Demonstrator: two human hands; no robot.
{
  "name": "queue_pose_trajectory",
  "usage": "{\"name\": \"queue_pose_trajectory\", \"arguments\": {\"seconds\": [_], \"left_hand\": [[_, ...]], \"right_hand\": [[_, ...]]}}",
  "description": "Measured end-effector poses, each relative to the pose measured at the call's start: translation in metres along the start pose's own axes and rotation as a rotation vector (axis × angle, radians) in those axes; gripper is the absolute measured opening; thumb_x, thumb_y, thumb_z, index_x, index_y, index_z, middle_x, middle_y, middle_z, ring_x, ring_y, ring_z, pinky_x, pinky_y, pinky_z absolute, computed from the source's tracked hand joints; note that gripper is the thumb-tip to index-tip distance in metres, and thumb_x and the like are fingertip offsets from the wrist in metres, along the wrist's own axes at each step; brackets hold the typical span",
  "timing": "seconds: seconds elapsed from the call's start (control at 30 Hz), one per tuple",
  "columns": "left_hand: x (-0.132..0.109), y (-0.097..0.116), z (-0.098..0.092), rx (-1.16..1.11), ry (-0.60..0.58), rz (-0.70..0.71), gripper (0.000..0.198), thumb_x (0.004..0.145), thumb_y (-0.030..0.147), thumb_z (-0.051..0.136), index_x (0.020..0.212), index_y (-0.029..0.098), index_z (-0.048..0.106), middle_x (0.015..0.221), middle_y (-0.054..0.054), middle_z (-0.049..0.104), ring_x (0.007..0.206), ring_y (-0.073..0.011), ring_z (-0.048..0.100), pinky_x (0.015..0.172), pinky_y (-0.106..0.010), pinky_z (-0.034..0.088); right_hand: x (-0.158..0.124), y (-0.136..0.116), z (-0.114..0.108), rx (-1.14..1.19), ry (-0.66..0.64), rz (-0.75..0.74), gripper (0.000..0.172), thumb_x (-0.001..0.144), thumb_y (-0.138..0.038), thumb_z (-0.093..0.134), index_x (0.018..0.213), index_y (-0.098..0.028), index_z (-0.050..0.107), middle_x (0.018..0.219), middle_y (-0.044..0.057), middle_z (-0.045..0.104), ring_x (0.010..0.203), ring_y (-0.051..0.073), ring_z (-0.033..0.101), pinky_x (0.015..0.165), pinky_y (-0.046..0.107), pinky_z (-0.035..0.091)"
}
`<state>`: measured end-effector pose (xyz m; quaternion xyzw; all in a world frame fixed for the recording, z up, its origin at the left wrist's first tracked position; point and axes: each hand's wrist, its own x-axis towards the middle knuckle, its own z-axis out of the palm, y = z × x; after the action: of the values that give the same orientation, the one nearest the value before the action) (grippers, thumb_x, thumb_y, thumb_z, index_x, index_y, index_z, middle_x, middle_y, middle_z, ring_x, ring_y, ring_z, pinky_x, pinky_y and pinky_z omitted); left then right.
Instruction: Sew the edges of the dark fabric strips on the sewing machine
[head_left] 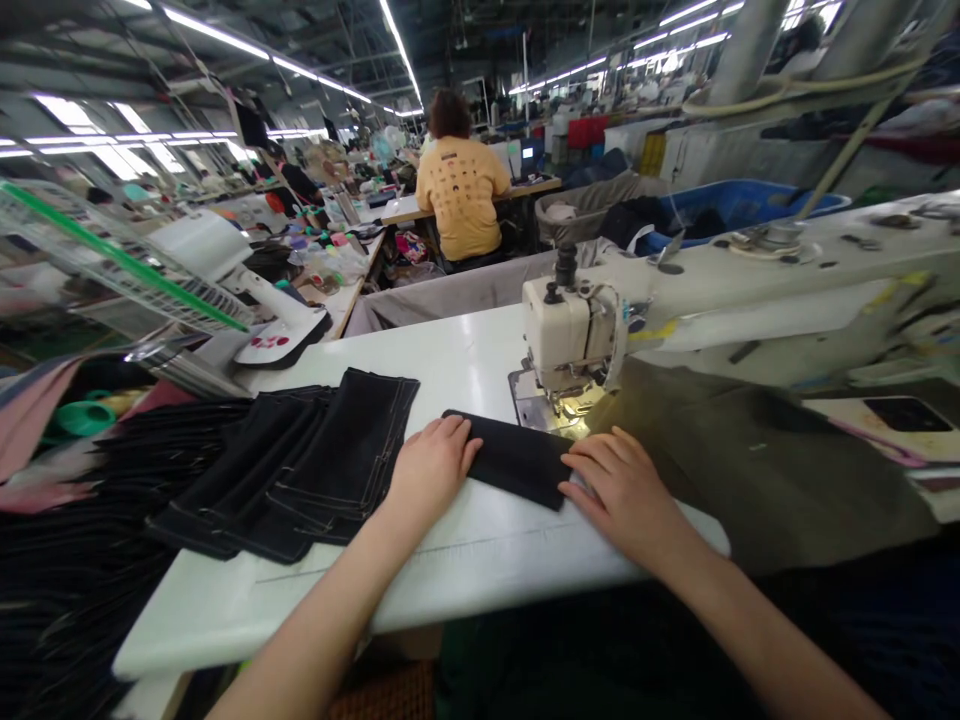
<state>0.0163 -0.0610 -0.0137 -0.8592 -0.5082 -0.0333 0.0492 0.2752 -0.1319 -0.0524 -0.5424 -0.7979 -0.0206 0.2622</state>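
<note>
Our two bare forearms (315, 620) reach in from the bottom of the frame. Our left hand (433, 470) and right hand (622, 495) lie open and flat, gripping nothing, on either end of a folded strip of dark denim (510, 458) on a white sewing table (465, 570). The strip looks soft yet thick, likely limp with some weight; its folded edges seem the place to take hold. To its left lies a stack of black denim panels with pale topstitching (300, 465). Beyond, a cream industrial sewing machine (570, 335) stands beside olive fabric (750, 470), and a person in a yellow shirt (461, 195) sits farther off.
</note>
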Motion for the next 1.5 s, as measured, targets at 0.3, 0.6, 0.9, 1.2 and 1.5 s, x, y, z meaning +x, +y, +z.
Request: {"name": "queue_pose_trajectory", "arguments": {"seconds": [0.3, 0.6, 0.9, 1.2, 1.5], "left_hand": [[0.107, 0.014, 0.013, -0.232, -0.122, 0.155, 0.042, 0.100, 0.045, 0.046, 0.138, 0.027, 0.052, 0.153, -0.008, 0.047, 0.144, -0.0300, 0.037, 0.114, -0.070, 0.020], [0.139, 0.025, 0.033, -0.288, -0.040, 0.206, 0.045, 0.095, 0.042, 0.054, 0.138, 0.030, 0.054, 0.148, -0.009, 0.051, 0.139, -0.0331, 0.041, 0.113, -0.068, 0.024], [0.143, 0.022, 0.040, -0.303, -0.002, 0.190, 0.041, 0.093, 0.039, 0.057, 0.133, 0.031, 0.058, 0.143, -0.007, 0.056, 0.138, -0.0326, 0.044, 0.114, -0.066, 0.024], [0.139, 0.026, 0.039, -0.274, 0.004, 0.172, 0.041, 0.093, 0.040, 0.055, 0.133, 0.030, 0.059, 0.144, -0.007, 0.055, 0.139, -0.0326, 0.042, 0.115, -0.064, 0.024], [0.147, 0.025, 0.034, -0.209, -0.018, 0.177, 0.043, 0.093, 0.036, 0.056, 0.136, 0.030, 0.056, 0.144, -0.007, 0.055, 0.139, -0.0327, 0.042, 0.115, -0.064, 0.026]], "right_hand": [[-0.009, -0.012, 0.005, 0.018, 0.056, 0.023, 0.024, 0.098, -0.032, 0.055, 0.113, -0.018, 0.066, 0.120, 0.009, 0.069, 0.117, 0.026, 0.057, 0.115, 0.053, 0.025], [0.001, -0.004, 0.007, 0.005, 0.036, 0.078, 0.026, 0.097, -0.033, 0.057, 0.115, -0.017, 0.066, 0.123, 0.009, 0.069, 0.121, 0.028, 0.055, 0.115, 0.055, 0.023], [0.002, -0.002, 0.008, 0.038, 0.036, 0.093, 0.026, 0.097, -0.034, 0.056, 0.115, -0.018, 0.065, 0.122, 0.009, 0.069, 0.119, 0.027, 0.056, 0.116, 0.055, 0.022], [0.005, -0.002, 0.006, 0.005, 0.027, 0.082, 0.022, 0.096, -0.032, 0.058, 0.112, -0.019, 0.066, 0.120, 0.009, 0.069, 0.116, 0.026, 0.057, 0.115, 0.056, 0.025], [0.013, 0.002, 0.006, -0.007, -0.014, 0.099, 0.019, 0.096, -0.032, 0.059, 0.108, -0.019, 0.067, 0.118, 0.008, 0.069, 0.115, 0.026, 0.057, 0.114, 0.058, 0.027]]}}
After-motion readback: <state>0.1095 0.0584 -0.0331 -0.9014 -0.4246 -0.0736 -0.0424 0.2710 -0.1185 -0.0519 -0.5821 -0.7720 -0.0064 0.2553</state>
